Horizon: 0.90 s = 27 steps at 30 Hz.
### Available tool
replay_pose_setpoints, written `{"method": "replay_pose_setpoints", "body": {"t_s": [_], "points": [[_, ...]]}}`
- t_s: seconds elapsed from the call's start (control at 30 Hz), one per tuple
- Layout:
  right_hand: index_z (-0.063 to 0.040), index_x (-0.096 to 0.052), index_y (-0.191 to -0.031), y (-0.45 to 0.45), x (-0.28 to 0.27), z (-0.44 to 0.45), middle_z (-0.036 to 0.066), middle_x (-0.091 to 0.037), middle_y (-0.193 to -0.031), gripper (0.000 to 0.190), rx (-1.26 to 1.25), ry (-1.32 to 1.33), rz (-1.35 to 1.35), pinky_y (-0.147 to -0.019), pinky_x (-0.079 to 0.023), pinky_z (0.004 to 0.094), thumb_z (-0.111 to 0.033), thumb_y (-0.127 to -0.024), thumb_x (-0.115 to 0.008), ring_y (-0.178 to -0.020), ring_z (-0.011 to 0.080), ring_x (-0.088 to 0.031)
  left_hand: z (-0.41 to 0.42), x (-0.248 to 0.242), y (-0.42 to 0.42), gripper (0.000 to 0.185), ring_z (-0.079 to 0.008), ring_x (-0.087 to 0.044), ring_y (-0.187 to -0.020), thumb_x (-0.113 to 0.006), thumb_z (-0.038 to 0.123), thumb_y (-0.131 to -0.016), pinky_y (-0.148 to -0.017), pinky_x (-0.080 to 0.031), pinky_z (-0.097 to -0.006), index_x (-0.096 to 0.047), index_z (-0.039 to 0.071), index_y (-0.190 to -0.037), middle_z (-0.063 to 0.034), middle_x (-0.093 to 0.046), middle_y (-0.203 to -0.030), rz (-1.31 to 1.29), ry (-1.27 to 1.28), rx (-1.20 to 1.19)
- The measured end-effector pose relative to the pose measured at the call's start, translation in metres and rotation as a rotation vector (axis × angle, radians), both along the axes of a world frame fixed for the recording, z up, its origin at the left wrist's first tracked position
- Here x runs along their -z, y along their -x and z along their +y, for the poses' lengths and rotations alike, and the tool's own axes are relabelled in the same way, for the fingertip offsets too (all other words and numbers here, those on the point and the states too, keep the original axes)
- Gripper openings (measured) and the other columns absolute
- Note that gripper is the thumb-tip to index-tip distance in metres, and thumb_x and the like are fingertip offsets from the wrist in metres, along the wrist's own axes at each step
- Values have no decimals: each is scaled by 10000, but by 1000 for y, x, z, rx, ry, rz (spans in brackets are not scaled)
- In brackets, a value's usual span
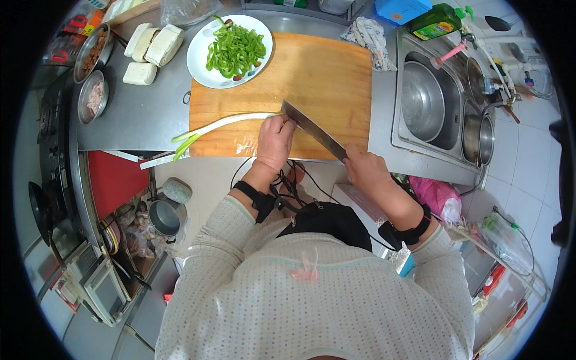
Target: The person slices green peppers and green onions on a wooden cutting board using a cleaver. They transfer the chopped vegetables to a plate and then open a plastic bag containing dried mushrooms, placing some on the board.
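On the wooden cutting board, my left hand grips the white end of a scallion, whose green ends hang past the board's left edge. My right hand is closed around the handle end of a cleaver. The blade slants up and left, its far end beside my left fingertips. A white plate of sliced green peppers overlaps the board's upper left corner.
Pale dough-like blocks and metal bowls of minced meat and brown food stand left. A patterned cloth lies by the sink at right. A dish soap bottle is behind the sink.
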State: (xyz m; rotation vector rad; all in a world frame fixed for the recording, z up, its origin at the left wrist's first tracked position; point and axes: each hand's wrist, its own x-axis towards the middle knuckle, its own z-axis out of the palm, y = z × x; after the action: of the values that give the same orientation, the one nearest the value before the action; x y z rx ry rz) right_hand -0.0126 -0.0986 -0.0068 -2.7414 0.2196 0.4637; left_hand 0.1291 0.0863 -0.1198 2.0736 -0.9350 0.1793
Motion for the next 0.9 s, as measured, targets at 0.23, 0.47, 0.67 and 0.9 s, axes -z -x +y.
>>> {"method": "replay_pose_setpoints", "body": {"t_s": [0.23, 0.47, 0.67, 0.9], "points": [[-74, -437, -966, -18, 36, 12, 186, -617, -689, 159, 1, 34, -21, -560, -472, 535, -159, -898, -552, -633, 412, -615, 4, -5, -3, 146, -328, -525, -908, -657, 12, -769, -786, -436, -404, -615, 51, -904, -110, -572, -974, 11, 9, -34], [-85, -439, -979, -13, 25, 9, 195, -617, -679, 159, 17, -27, -101, -562, -474, 538, -179, -907, -546, -636, 425, -613, 23, -10, -14, 116, -323, -499, -983, -652, 130, -815, -815, -383, -432, -607, 105, -919, -89, -549, -1005, -61, -224, -259], [-61, -461, -950, 4, -11, 10, 171, -639, -695, 109, -23, 105, 55, -541, -495, 497, -100, -869, -523, -647, 387, -642, 19, -3, 9, 150, -286, -503, -952, -699, 136, -769, -791, -387, -411, -644, 144, -908, -52, -529, -979, -157, -195, -192], [-67, -470, -925, 12, -9, 9, 160, -629, -674, 90, -70, 103, -26, -530, -506, 483, -91, -859, -527, -621, 376, -642, 20, 6, 7, 153, -275, -509, -869, -698, 121, -765, -727, -413, -386, -645, 128, -908, -53, -512, -900, -103, -176, -107]]}}
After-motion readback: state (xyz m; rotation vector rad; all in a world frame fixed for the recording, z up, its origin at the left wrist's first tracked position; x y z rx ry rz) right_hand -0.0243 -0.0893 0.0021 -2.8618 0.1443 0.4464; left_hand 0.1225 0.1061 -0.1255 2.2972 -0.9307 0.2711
